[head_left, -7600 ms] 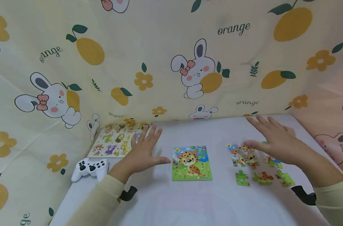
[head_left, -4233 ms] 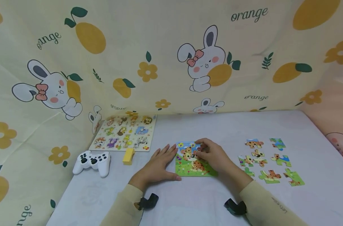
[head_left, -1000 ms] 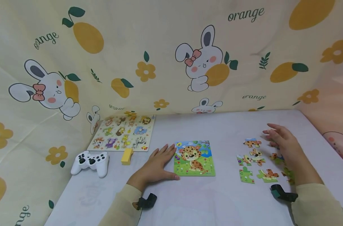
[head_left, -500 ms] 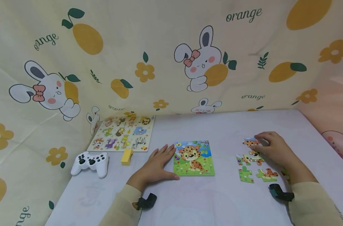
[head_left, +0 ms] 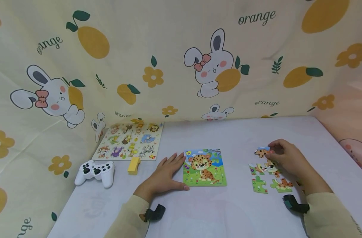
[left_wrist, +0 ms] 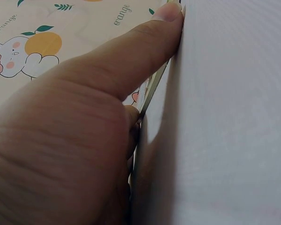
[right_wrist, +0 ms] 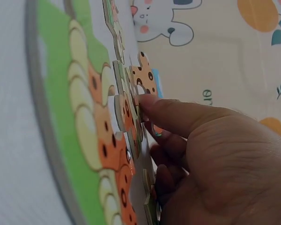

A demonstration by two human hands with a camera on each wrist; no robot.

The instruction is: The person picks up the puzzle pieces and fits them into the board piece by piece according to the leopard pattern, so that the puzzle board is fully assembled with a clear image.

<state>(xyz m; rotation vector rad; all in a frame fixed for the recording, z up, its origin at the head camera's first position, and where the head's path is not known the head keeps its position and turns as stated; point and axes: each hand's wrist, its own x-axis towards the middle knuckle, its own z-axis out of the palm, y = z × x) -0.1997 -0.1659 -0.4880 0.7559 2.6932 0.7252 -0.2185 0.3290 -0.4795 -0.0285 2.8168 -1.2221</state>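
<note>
Left hand [head_left: 165,177] spread against board [head_left: 205,168], right hand [head_left: 292,161] pinching puzzle piece [head_left: 261,152]

Soft, diffuse light, moderately dim, spreads across the pale counter [head_left: 213,211] in the head view; the patterned cloth [head_left: 169,33] turns pinker towards 3 o'clock. In the left wrist view, a dark shadow runs beside the left hand [left_wrist: 61,150], deepest near 6 o'clock. The right wrist view is duller: curled fingers [right_wrist: 171,147] sit in shade, and the counter at 9 o'clock looks blurred.
</note>
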